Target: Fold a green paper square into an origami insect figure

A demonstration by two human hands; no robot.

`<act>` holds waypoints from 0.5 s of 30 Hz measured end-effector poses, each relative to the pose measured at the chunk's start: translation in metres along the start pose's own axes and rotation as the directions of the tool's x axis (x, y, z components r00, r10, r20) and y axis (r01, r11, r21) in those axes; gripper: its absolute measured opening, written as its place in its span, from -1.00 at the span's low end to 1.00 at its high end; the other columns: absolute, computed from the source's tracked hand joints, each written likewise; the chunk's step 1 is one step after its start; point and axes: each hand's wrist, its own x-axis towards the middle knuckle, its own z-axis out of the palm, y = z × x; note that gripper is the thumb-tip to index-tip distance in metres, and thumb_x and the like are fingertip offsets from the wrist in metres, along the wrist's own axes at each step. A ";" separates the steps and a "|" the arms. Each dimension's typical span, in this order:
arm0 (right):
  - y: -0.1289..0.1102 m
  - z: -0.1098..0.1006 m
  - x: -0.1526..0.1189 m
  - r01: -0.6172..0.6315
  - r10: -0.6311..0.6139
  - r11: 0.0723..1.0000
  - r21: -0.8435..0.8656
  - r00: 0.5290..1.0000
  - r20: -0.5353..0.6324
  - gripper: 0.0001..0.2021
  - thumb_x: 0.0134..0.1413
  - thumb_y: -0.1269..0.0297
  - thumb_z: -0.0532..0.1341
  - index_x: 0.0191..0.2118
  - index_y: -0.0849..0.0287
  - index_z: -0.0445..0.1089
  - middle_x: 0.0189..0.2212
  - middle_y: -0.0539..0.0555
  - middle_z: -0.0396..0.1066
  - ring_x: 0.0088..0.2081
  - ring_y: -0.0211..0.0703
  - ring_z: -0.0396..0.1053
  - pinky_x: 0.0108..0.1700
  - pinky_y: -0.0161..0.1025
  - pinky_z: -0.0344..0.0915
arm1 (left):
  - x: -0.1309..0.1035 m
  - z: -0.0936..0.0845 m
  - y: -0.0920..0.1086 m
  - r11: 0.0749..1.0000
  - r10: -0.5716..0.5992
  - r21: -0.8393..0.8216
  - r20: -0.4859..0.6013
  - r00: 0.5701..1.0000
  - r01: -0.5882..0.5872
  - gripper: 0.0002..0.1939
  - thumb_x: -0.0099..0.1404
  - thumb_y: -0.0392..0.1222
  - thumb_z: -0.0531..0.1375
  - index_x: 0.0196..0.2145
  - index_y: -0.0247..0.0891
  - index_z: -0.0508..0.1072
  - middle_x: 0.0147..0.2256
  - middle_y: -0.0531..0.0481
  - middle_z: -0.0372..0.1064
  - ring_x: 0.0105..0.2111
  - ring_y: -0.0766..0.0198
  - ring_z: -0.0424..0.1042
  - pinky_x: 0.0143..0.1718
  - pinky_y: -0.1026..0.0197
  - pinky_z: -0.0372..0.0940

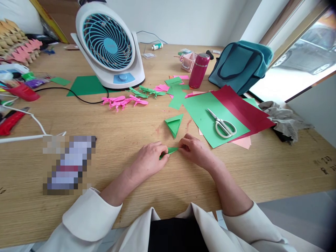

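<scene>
Green folded paper slip [172,150], narrow and pointed, low over the pale wood-grain tabletop [115,129] near its front edge, between both hands; left hand [151,155] gripping one end, fingers curled over it; right hand [193,148] with fingertips pinched close at the pointed tip; folding judged partway, full shape hidden under the left fingers; looking finished: bright pink folded-paper figures [124,102], then spiky green folded-paper figures [147,91]; seemingly part-folded: green paper triangle [174,125] just beyond the hands; unfolded: flat green paper cuttings [177,99]; number left to fold cannot be told

Around, largest first: white-and-blue plastic fan [110,45]; teal fabric bag [238,68]; dark red paper sheets [241,108], overlapped by a light green paper sheet [204,120]; deep-pink cylindrical bottle [198,72]; white-handled metal scissors [218,120] lying on the light green sheet, in the way only if that sheet is wanted; nothing crowds the fingers
</scene>
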 end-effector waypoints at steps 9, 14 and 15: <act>-0.005 0.001 -0.001 0.028 -0.029 0.999 -0.032 0.999 -0.018 -0.88 0.24 0.49 0.13 -0.32 0.17 0.25 -0.30 0.05 0.26 -0.32 -0.20 0.28 -0.23 -0.26 0.17 | 0.006 -0.003 -0.014 0.996 0.047 -0.074 -0.004 0.999 -0.047 -0.86 0.29 -0.28 0.19 -0.18 -0.23 0.48 -0.17 -0.07 0.38 -0.22 0.11 0.44 -0.15 0.10 0.28; -0.011 0.000 -0.001 0.000 0.002 0.998 0.069 1.000 -0.030 -0.87 0.28 0.45 0.09 -0.31 0.12 0.17 -0.44 -0.03 0.28 -0.41 -0.21 0.25 -0.33 -0.28 0.09 | 0.005 -0.002 -0.019 0.987 0.100 -0.124 -0.006 0.995 -0.100 -0.75 0.33 -0.26 0.17 -0.03 -0.21 0.45 -0.07 -0.08 0.36 -0.17 0.12 0.46 -0.11 0.10 0.33; -0.012 0.000 -0.001 0.003 0.001 0.995 0.103 0.999 -0.039 -0.87 0.27 0.44 0.10 -0.31 0.12 0.17 -0.46 -0.05 0.27 -0.43 -0.23 0.24 -0.35 -0.29 0.09 | 0.005 -0.001 -0.020 0.986 0.111 -0.125 -0.008 0.994 -0.111 -0.74 0.34 -0.25 0.17 -0.02 -0.20 0.45 -0.08 -0.08 0.36 -0.14 0.11 0.46 -0.09 0.08 0.34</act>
